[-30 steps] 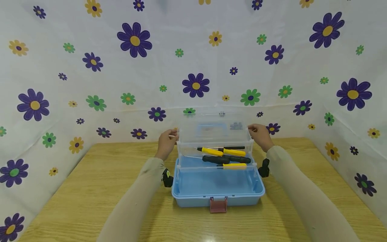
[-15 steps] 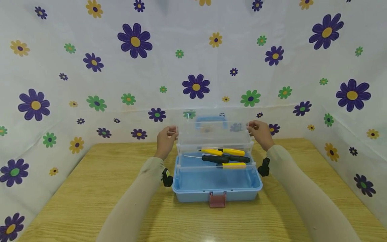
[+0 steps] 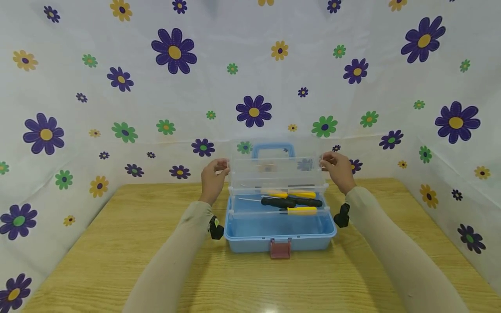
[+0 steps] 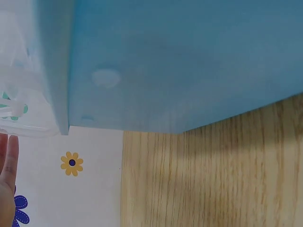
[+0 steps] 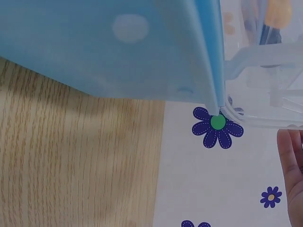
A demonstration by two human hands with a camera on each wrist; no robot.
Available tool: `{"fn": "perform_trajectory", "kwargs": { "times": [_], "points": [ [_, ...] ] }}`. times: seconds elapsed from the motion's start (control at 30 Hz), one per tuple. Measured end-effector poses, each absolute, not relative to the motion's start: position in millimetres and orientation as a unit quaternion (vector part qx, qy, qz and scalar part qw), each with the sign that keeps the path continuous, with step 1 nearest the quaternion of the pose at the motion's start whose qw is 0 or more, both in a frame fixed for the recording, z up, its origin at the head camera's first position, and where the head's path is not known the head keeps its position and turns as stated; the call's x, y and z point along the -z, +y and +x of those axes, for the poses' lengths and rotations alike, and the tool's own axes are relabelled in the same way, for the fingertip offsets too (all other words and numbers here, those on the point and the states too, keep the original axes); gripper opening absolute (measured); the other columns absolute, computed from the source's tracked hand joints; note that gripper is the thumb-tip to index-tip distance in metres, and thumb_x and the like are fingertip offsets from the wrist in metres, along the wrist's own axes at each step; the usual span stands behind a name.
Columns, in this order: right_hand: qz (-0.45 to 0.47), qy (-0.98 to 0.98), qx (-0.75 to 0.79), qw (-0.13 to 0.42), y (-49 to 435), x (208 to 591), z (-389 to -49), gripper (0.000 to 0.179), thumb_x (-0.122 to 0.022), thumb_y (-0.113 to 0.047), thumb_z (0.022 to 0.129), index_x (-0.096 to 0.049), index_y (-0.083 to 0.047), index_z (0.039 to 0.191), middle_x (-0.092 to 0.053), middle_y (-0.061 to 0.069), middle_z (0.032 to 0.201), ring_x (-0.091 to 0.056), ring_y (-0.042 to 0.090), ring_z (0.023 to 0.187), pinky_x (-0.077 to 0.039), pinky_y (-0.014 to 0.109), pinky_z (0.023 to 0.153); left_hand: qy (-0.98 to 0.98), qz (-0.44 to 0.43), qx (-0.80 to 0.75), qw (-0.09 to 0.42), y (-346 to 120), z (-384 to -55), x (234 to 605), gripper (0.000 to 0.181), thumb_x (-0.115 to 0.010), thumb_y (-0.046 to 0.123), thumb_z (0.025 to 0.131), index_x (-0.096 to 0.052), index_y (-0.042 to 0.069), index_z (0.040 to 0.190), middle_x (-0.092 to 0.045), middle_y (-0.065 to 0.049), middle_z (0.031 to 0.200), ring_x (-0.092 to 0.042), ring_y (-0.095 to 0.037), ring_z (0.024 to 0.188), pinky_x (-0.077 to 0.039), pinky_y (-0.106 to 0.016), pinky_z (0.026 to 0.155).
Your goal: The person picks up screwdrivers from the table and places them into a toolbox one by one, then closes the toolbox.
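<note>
A light-blue toolbox [image 3: 242,244] with a pink latch [image 3: 280,250] sits open on the table, its clear lid [image 3: 250,176] raised at the back. The blue handle [image 3: 274,146] shows at the lid's far side. My left hand [image 3: 212,180] pinches the lid's left edge between thumb and fingers. On the opposite edge, my right hand [image 3: 339,171] does the same. Inside, a clear tray holds several screwdrivers, among them a black-handled screwdriver [image 3: 275,202] and a yellow-handled screwdriver [image 3: 302,211]. Both wrist views show the blue side walls close up, with fingertips at the clear plastic.
The wooden table [image 3: 156,234] extends to both sides and in front of the box. A white cloth [image 3: 211,34] printed with flowers hangs behind it and along both sides.
The toolbox has shifted away from me, its front edge now farther back. The lid has tilted, bringing the blue handle up into plainer view. Both hands have risen slightly with it.
</note>
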State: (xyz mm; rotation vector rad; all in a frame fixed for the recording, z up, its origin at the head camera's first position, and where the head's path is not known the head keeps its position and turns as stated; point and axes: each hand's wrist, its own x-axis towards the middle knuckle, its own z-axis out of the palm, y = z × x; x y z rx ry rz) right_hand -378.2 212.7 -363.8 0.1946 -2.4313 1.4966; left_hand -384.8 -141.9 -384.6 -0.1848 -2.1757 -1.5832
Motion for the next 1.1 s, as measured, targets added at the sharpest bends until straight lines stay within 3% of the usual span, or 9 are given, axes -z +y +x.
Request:
{"fn": "perform_trajectory", "kwargs": {
  "times": [0.17,0.43,0.7,0.83,0.97,1.1],
  "points": [
    [0.076,-0.838,-0.522,0.139,214.7,363.1,-373.0,0.027,-0.054,-0.012,0.095,-0.059,0.006,0.115,-0.059,0.020,0.108,-0.057,0.001,0.079,-0.055,0.024,0.081,-0.789,-0.076,0.566,0.225,-143.4,-381.4,384.5,0.026,-0.064,-0.001,0.086,-0.064,-0.002,0.111,-0.064,-0.019,0.104,-0.064,-0.029,0.098,-0.055,-0.026,0.081],
    [0.097,-0.835,-0.527,0.122,219.5,356.5,-364.0,0.031,-0.053,-0.018,0.096,-0.059,0.007,0.114,-0.060,0.021,0.110,-0.061,0.005,0.085,-0.054,0.021,0.080,-0.787,-0.101,0.568,0.217,-152.4,-376.5,384.6,0.022,-0.064,0.006,0.088,-0.065,-0.002,0.108,-0.066,-0.019,0.104,-0.064,-0.027,0.097,-0.053,-0.015,0.077],
    [0.125,-0.836,-0.527,0.092,224.4,344.0,-348.0,0.044,-0.045,-0.033,0.099,-0.058,0.008,0.112,-0.058,0.021,0.111,-0.059,-0.001,0.088,-0.051,0.016,0.084,-0.797,-0.123,0.565,0.175,-156.9,-361.5,370.6,0.037,-0.054,0.028,0.096,-0.064,-0.005,0.109,-0.065,-0.022,0.106,-0.064,-0.032,0.100,-0.053,-0.036,0.088],
    [0.132,-0.834,-0.529,0.081,224.3,339.8,-341.6,0.050,-0.041,-0.038,0.100,-0.057,0.008,0.108,-0.057,0.021,0.115,-0.058,0.001,0.094,-0.050,0.014,0.086,-0.804,-0.118,0.560,0.162,-158.1,-354.8,363.0,0.045,-0.049,0.036,0.097,-0.064,-0.005,0.107,-0.065,-0.023,0.107,-0.064,-0.033,0.102,-0.052,-0.041,0.091],
    [0.133,-0.835,-0.529,0.074,223.6,336.0,-336.4,0.055,-0.036,-0.041,0.101,-0.056,0.009,0.104,-0.056,0.019,0.116,-0.059,0.017,0.104,-0.050,0.027,0.094,-0.812,-0.111,0.556,0.135,-153.1,-332.4,341.6,0.044,-0.045,0.030,0.100,-0.062,-0.010,0.107,-0.063,-0.028,0.111,-0.062,-0.037,0.106,-0.050,-0.043,0.093],
    [0.139,-0.837,-0.525,0.063,223.2,331.3,-330.5,0.057,-0.033,-0.042,0.101,-0.053,0.010,0.103,-0.054,0.022,0.117,-0.056,0.034,0.114,-0.044,0.042,0.099,-0.814,-0.110,0.560,0.111,-155.8,-329.9,339.3,0.044,-0.044,0.027,0.100,-0.061,-0.012,0.107,-0.061,-0.030,0.114,-0.059,-0.040,0.110,-0.049,-0.043,0.095]
  ]
}}
